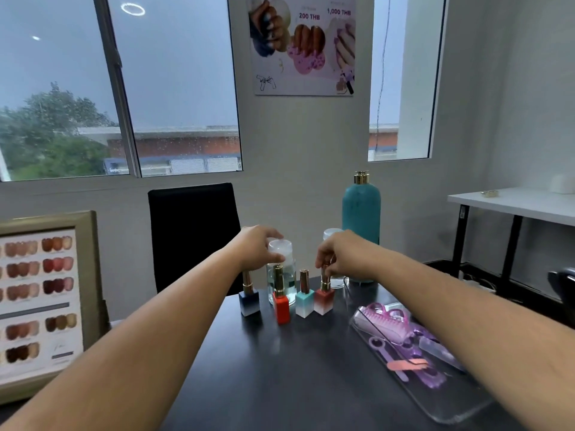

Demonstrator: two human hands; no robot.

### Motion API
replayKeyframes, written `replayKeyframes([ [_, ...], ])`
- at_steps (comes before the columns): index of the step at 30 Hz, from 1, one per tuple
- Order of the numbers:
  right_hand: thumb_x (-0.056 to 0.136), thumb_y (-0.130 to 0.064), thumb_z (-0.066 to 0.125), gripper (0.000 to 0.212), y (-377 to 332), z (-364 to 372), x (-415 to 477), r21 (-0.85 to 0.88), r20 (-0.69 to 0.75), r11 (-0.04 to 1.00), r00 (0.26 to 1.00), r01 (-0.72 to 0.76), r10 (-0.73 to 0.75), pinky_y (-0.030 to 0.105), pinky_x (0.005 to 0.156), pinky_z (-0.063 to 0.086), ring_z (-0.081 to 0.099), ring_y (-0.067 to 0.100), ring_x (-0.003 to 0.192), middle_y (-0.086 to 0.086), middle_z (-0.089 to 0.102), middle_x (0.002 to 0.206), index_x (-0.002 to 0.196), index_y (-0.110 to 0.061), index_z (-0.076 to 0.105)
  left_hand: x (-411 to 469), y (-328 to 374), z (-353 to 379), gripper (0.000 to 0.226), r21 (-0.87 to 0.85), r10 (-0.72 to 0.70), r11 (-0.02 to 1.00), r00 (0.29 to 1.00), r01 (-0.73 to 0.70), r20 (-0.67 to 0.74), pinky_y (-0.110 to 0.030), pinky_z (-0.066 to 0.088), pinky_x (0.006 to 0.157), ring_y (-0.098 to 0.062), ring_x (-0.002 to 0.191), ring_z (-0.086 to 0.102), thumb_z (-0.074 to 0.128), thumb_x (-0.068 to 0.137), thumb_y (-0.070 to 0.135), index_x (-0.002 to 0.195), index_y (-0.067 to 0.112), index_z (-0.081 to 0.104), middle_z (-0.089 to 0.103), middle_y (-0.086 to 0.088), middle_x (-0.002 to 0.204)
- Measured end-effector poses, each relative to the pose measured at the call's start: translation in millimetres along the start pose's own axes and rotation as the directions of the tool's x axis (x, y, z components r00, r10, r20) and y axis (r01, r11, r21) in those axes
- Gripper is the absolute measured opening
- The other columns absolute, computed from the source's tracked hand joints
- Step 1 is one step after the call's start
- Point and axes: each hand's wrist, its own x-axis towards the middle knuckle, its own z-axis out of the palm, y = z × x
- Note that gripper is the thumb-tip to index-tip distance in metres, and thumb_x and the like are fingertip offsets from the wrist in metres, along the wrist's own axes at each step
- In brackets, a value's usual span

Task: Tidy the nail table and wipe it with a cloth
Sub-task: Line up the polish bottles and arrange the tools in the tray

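Your left hand [256, 248] grips the clear jar [289, 275]; your right hand [340, 255] pinches a polish bottle [323, 298]. Tidying seems underway; wiping the table [280, 377] appears left to do.

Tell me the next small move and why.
Probably lift the red-white polish bottle off the table: the right hand pinches its cap, the left hand grips the clear bottle, and other polish bottles crowd the surface to be wiped.

Two bare forearms [149, 325], uncovered to the frame edge; left hand [253, 248], right hand [340, 255], both bare
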Motion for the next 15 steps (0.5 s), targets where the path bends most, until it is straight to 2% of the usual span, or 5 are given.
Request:
replayKeyframes([
  [4,0.077,-0.004,0.073,0.012,21,-6,1,0.016,-0.028,0.999,0.999,-0.031,0.031,0.028,0.083,0.055,0.068,0.014,0.085,0.004,0.072,0.091,0.089,-0.008,0.073,18,14,6,0.053,0.008,0.016,1.0,1.0,-0.017,0.025,-0.029,0.045,0.088,-0.017,0.09,0.054,0.076,0.072,0.04,0.12,0.023,0.06,0.064,-0.007,0.106],
  [10,0.077,-0.007,0.074,0.012,53,-17,0,0.018,-0.025,0.996,0.996,-0.089,0.089,0.019,0.071,0.049,0.064,0.008,0.076,-0.009,0.066,0.074,0.08,-0.018,0.071,39,37,22,0.051,0.038,0.047,0.998,0.999,-0.048,0.026,-0.033,0.048,0.09,-0.024,0.098,0.058,0.074,0.074,0.039,0.119,0.021,0.059,0.061,-0.012,0.115],
  [15,0.077,-0.008,0.075,0.011,73,-24,0,0.002,-0.036,0.993,0.992,-0.121,0.121,0.026,0.079,0.053,0.063,0.013,0.082,-0.006,0.066,0.079,0.083,-0.017,0.072,46,42,26,0.05,0.038,0.049,0.998,0.999,-0.05,0.023,-0.037,0.052,0.088,-0.029,0.099,0.061,0.074,0.074,0.038,0.118,0.019,0.059,0.063,-0.012,0.113],
])
